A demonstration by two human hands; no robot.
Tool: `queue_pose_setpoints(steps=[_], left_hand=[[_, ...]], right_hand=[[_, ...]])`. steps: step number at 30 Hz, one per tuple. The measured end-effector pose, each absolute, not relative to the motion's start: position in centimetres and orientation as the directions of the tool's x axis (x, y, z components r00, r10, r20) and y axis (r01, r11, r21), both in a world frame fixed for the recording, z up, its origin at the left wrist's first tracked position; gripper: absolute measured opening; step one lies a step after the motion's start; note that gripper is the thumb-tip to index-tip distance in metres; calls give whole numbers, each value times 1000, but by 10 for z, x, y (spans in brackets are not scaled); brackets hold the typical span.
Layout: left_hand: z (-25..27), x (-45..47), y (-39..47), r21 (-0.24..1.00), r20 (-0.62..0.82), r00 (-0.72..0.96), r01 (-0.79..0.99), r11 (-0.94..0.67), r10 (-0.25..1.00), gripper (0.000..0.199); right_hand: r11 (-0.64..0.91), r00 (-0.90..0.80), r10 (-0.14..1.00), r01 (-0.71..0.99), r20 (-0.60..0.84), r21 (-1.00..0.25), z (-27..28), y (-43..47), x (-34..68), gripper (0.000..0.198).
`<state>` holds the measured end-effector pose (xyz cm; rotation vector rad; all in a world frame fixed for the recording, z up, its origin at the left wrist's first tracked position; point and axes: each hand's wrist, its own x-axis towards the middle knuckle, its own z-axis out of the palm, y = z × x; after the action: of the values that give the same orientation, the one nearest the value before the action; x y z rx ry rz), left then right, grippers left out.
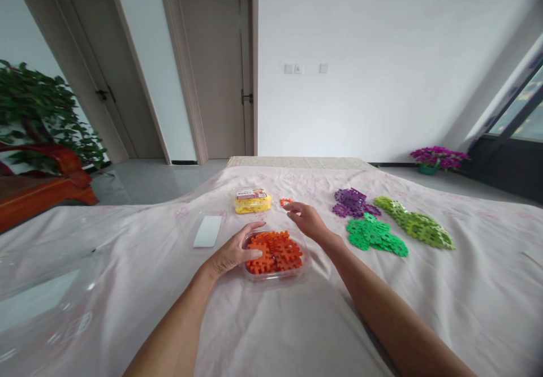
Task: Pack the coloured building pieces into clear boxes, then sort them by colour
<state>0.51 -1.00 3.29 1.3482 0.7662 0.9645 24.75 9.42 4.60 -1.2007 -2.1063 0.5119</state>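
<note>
Orange notched pieces (282, 252) fill a clear tub (275, 277) at the centre of a pale cloth (263, 337).
The left hand (233, 252) is spread around the tub's nine-o'clock side, thumb over the pieces; the right hand (309, 222), toward one o'clock, has bent fingers beside a lone orange piece (285, 202) at twelve, and I cannot tell whether they pinch it. A tub of yellow pieces (252, 204) sits at eleven, a white panel (207, 231) in clear plastic at ten. Purple pieces (352, 199) lie at two, green pieces (369, 234) at three, lime pieces (424, 230) just beyond; a large clear plastic shell (38, 300) lies at nine.
</note>
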Motion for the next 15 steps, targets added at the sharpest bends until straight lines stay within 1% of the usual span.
queue_pose_setpoints(steps=[3, 7, 9, 12, 15], left_hand=[[31, 3, -9, 993, 87, 443, -107, -44, 892, 71], [30, 3, -8, 995, 93, 417, -69, -70, 904, 73], [30, 4, -7, 996, 82, 418, -61, -62, 905, 78], [30, 5, -6, 997, 69, 420, -56, -50, 905, 81], [30, 5, -6, 997, 74, 412, -58, -55, 908, 79]], right_hand=[[425, -276, 899, 738, 340, -524, 23, 119, 259, 36], [374, -287, 921, 843, 266, -386, 6, 144, 256, 45], [359, -295, 928, 872, 228, -334, 5, 155, 251, 49], [354, -317, 933, 889, 169, -289, 7, 171, 244, 52], [380, -359, 925, 885, 127, -269, 12, 180, 241, 48]])
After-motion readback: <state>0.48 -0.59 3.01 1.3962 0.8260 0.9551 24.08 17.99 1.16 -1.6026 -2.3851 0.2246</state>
